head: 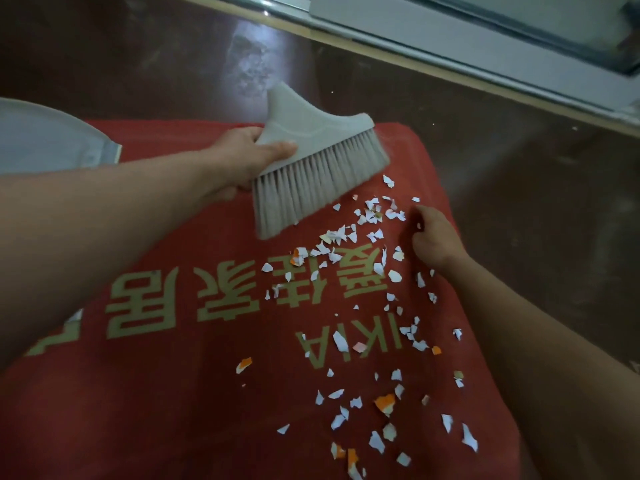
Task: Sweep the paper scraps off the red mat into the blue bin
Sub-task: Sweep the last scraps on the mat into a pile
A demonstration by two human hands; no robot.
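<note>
Grey brush (313,168) in left hand (239,161), right hand (434,239) curled on mat (194,403)

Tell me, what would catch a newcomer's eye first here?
The red mat with gold lettering fills most of the view, its right half strewn with white and orange paper scraps. Above them, the left hand grips a grey brush, bristles angled toward the scraps. The right hand rests near the mat's right edge.

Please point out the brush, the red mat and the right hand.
brush (311,174), head view, on the grey bristles.
red mat (207,393), head view, on bare red fabric.
right hand (433,240), head view, on its back.
</note>
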